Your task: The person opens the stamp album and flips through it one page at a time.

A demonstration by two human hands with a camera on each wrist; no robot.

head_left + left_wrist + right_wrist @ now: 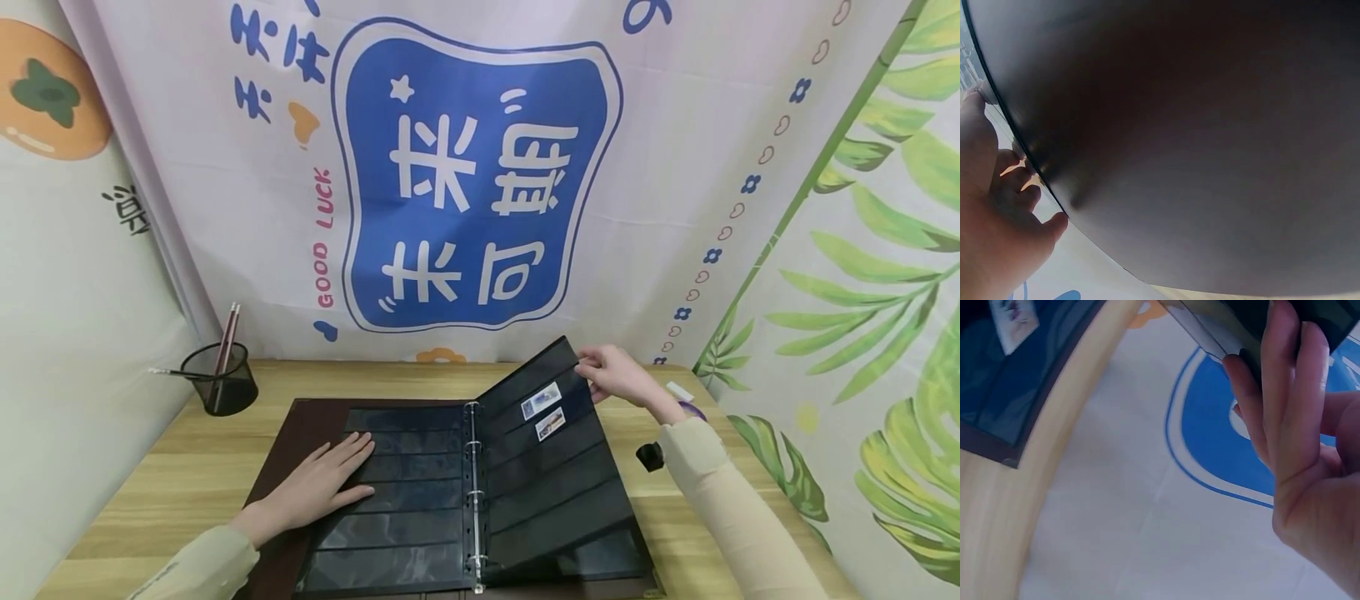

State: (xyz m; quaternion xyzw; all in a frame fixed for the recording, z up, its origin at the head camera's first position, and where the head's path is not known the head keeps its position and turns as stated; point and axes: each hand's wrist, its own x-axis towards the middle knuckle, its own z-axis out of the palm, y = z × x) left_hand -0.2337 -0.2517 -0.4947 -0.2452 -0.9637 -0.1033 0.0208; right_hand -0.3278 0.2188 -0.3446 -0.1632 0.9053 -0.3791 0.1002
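Observation:
A stamp album [273, 467] with a dark brown cover lies spread on the desk, its metal rings [475, 500] down the middle. My left hand [318, 483] rests on the black left page [405, 475], fingers extended; that dark surface [1210, 187] fills most of the left wrist view. With thumb and fingers, my right hand [611, 371] pinches the outer edge of the right page [547, 492], which is lifted and slanted. Two small stamps [542, 402] sit in its upper strips. In the right wrist view, another stamp [1015, 322] shows on a lower page.
A black mesh pen holder [220, 383] with pencils [227, 342] stands at the back left of the wooden desk [135, 492]. A printed curtain [465, 183] hangs along the back edge. A small black item [650, 456] shows beside the right sleeve.

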